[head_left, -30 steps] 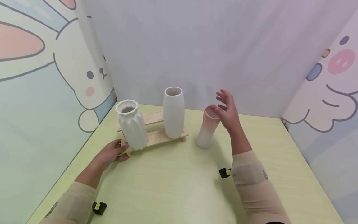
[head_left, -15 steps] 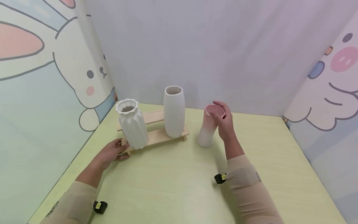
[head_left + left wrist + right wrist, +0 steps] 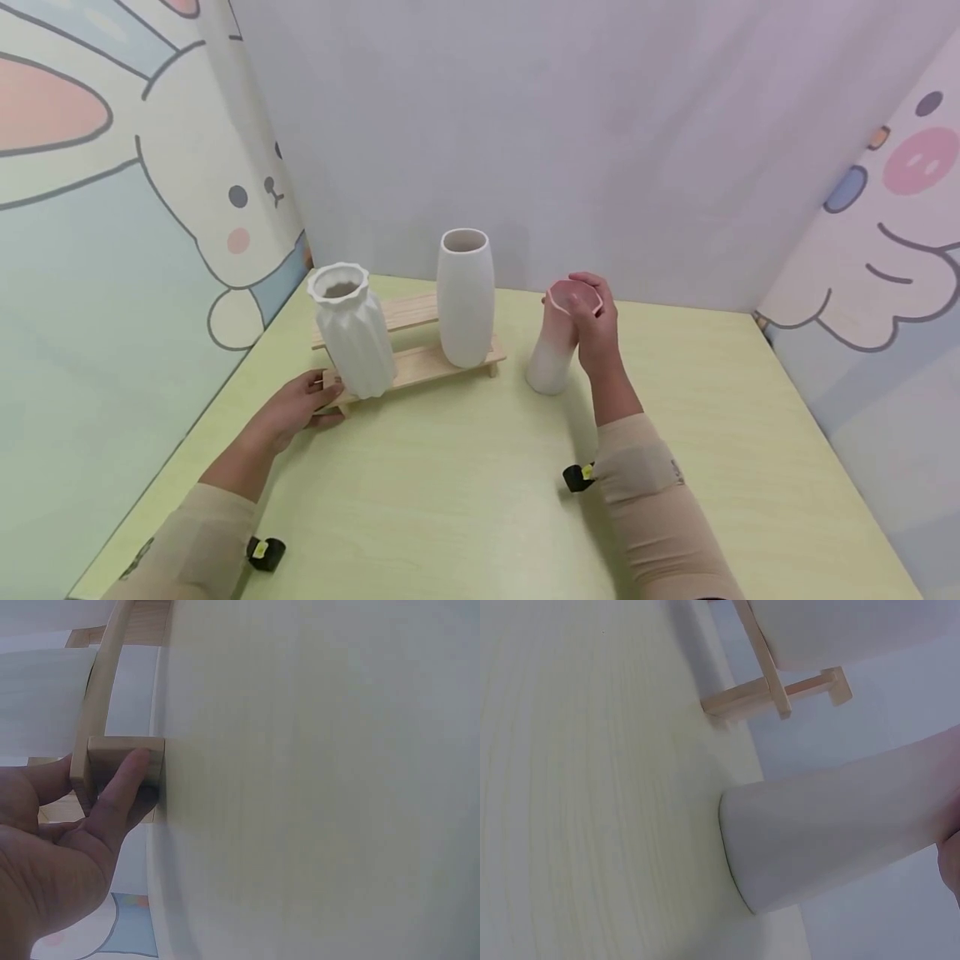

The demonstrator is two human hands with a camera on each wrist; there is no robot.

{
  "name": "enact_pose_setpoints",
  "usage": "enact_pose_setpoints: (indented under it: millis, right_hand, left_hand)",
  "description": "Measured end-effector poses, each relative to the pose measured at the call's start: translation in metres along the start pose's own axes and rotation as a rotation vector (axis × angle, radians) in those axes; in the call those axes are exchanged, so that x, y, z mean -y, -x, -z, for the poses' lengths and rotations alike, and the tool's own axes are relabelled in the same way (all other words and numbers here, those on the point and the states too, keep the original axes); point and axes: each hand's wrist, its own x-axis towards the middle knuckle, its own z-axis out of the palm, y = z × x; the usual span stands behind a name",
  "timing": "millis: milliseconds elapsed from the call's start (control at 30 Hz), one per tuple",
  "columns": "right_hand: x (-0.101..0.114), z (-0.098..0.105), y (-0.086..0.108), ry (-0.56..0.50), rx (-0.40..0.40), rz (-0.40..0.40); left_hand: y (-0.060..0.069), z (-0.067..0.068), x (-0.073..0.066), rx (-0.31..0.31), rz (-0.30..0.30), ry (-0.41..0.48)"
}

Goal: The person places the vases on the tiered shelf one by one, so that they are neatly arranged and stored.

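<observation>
A two-step wooden stand (image 3: pixel 420 367) bears a white pleated vase (image 3: pixel 356 342) at its left end and a smooth, taller white vase (image 3: pixel 466 304) at its right. My left hand (image 3: pixel 296 408) grips the stand's left end. In the left wrist view, the thumb is at the board and fingers touch the wooden leg (image 3: pixel 124 761). To the right of the stand, a pink-to-white vase (image 3: pixel 553 354) has its base on the table. My right hand (image 3: pixel 600 329) holds it near the rim, fingers round the far side, thumb at the near rim. Only part of that hand shows in the right wrist view.
The pale yellow-green table (image 3: pixel 465 500) meets a plain grey-white backdrop (image 3: pixel 525 150) behind the stand. Cartoon-printed panels stand at left (image 3: pixel 187 192) and right (image 3: pixel 885 250). The smooth vase stands between the pink vase and the pleated one.
My right hand has come down and leftward from above the pink-and-white vase and closed round its upper part. The left hand, stand and white vases stay put.
</observation>
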Motion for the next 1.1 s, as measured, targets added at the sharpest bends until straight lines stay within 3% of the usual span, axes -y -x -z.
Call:
enact_pose_setpoints:
  millis: [1100]
  right_hand:
    - [-0.005,-0.0024,-0.0003,0.037,-0.073,0.025]
  left_hand:
    - [-0.0013,0.0002,0.0023,0.005,-0.02,-0.005]
